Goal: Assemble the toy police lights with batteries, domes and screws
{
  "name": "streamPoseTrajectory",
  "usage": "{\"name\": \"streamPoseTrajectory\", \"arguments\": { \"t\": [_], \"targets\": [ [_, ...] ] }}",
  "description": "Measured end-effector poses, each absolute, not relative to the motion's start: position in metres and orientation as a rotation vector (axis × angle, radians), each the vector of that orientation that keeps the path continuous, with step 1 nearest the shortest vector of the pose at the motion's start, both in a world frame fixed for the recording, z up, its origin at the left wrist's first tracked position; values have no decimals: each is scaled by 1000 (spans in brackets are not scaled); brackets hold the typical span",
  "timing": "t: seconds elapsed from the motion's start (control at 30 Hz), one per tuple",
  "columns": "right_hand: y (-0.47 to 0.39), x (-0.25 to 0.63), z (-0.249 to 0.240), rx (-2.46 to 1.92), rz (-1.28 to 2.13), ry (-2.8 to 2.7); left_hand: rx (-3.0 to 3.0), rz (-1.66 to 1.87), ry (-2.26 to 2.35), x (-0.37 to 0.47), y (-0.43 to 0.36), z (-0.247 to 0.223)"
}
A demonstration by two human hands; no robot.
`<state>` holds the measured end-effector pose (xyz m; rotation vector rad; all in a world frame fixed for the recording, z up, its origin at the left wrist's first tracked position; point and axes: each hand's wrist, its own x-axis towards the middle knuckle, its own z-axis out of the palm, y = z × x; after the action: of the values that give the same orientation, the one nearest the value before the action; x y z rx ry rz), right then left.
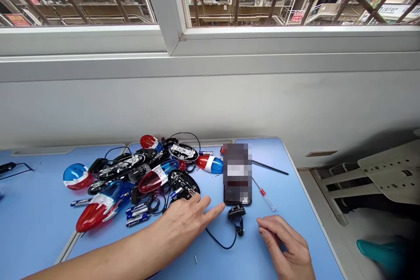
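Note:
My left hand (192, 218) reaches over the blue table, fingers apart, its fingertips by a black oval circuit board part (183, 183) with a cable. Nothing shows in its grasp. Thumb and fingertips of my right hand (284, 245) are pinched together at the right; what they hold, if anything, is too small to name. Between the hands lies a black clip-like piece (236, 213) on a cable, below a phone (236, 196) with a blurred screen. A small screw (196, 259) lies near the front.
Red, white and blue shells (98, 208), black parts and batteries (138, 215) are heaped left. A clear-handled screwdriver (268, 200) and a black rod (271, 167) lie right of the phone. Behind the table (29, 210) stands a wall; a plastic chair (393, 173) is at right.

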<state>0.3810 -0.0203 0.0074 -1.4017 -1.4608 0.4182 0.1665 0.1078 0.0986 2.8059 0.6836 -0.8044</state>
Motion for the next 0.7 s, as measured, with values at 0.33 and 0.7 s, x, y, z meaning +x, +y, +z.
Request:
{"name": "streamPoseTrajectory", "arguments": {
  "t": [0.33,0.7],
  "targets": [
    [-22,380,5,-1409,454,-1449,2841,-667,708,159,107,86],
    [-18,407,12,-1268,1401,-491,2847,-546,820,127,110,77]
  ]
}}
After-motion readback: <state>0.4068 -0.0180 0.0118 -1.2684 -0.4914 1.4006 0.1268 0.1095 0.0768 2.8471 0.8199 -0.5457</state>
